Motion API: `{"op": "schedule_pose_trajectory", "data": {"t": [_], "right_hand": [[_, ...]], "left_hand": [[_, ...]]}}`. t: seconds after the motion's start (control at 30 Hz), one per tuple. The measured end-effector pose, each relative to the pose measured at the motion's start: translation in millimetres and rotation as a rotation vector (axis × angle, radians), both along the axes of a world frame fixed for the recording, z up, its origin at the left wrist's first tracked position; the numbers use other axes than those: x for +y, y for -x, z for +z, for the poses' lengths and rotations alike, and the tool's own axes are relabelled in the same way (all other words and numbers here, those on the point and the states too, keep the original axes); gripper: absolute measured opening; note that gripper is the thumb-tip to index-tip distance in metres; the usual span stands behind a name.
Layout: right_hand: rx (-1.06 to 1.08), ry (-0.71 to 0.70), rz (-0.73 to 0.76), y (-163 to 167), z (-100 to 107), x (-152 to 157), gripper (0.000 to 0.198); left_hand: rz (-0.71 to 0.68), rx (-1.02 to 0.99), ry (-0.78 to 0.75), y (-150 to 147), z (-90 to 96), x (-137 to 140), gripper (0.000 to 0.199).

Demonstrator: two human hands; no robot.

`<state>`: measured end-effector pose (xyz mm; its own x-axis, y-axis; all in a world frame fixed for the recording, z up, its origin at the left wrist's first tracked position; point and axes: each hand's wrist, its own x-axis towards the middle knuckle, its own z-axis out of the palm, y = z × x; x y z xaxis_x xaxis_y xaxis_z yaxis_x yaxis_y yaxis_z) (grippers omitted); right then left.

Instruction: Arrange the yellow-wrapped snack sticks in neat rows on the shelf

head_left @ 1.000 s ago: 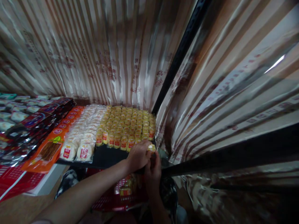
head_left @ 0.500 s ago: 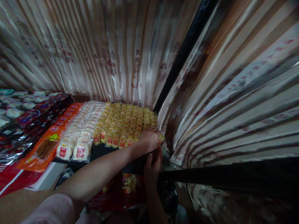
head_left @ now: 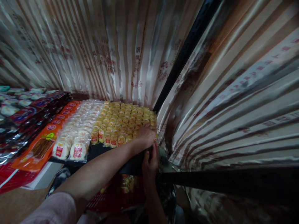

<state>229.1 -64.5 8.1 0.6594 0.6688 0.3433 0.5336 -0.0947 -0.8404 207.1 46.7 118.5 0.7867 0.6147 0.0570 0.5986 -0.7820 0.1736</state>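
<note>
– Where pleated beige printed sheeting (head_left: 121, 46) backs your view, what stands before you?
– A flat black shelf (head_left: 99, 151) carrying rows of small, yellow, red-labelled plastic packets (head_left: 121, 121).
– And your fingers?
– Your left hand (head_left: 147, 136) covers the rows' right front corner, its grip hidden and impossible to judge; your right hand (head_left: 150, 164), just below, has thumb and fingers parted.

Orange packet (head_left: 45, 137) beside white wrapped rounds (head_left: 78, 149), pleated curtain (head_left: 116, 46) behind, black post (head_left: 182, 59).
</note>
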Motion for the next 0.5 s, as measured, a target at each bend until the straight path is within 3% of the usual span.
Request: {"op": "schedule_pose_trajectory", "data": {"t": [0.33,0.5], "right_hand": [[-0.074,0.048,0.039,-5.1,-11.3,7.1,0.052],[-0.069,0.079,0.07,-2.0,-3.2,6.9,0.052]], "left_hand": [[0.055,-0.127,-0.087,8.3,-8.1,-6.2,0.023],[-0.079,-0.137,-0.125,12.1,-11.5,-4.1,0.017]]}}
